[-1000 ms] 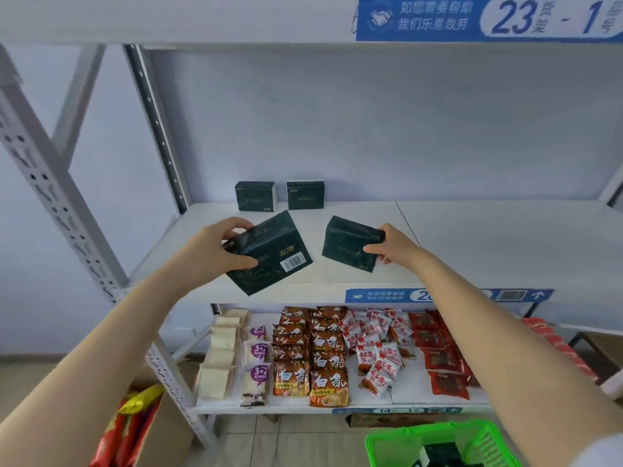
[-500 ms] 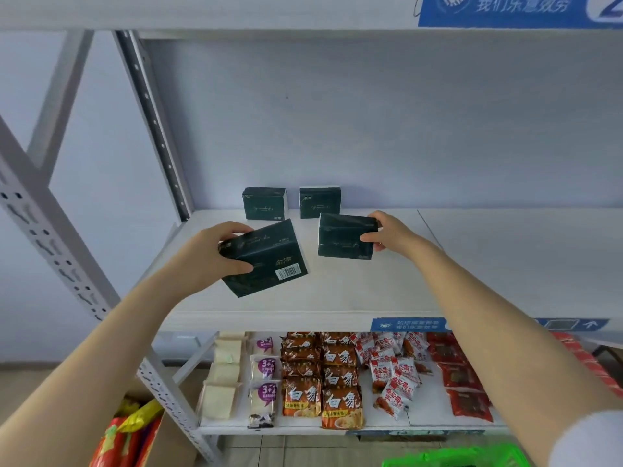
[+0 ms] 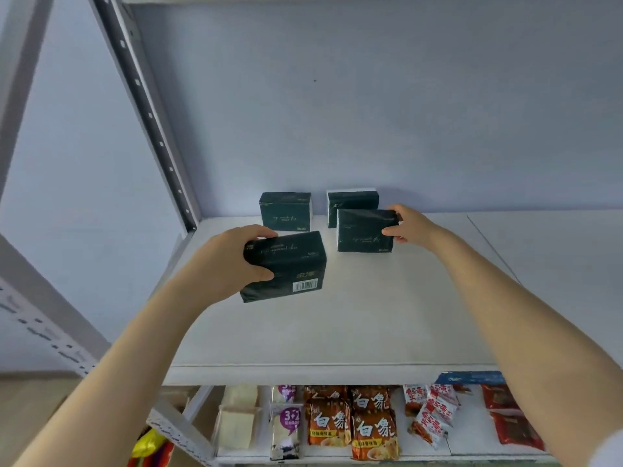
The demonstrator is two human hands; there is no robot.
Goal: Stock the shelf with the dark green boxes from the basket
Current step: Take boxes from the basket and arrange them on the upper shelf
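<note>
Two dark green boxes stand upright at the back of the white shelf (image 3: 337, 325), one on the left (image 3: 285, 210) and one on the right (image 3: 350, 198). My left hand (image 3: 232, 261) grips a third dark green box (image 3: 286, 266) by its left end, tilted, with a barcode facing me, just above the shelf. My right hand (image 3: 409, 227) holds a fourth dark green box (image 3: 365, 230) by its right end, upright on the shelf in front of the back right box. The basket is out of view.
A grey perforated upright (image 3: 148, 112) rises at the shelf's back left corner. The lower shelf holds orange noodle packs (image 3: 350, 423), red snack bags (image 3: 435, 412), pale packets (image 3: 237, 419) and a purple-labelled pack (image 3: 286, 423). The shelf stretches on to the right.
Both hands have carried their boxes further back over the shelf. The right box now stands on the shelf before the back row. The view has moved closer and the basket has dropped out.
</note>
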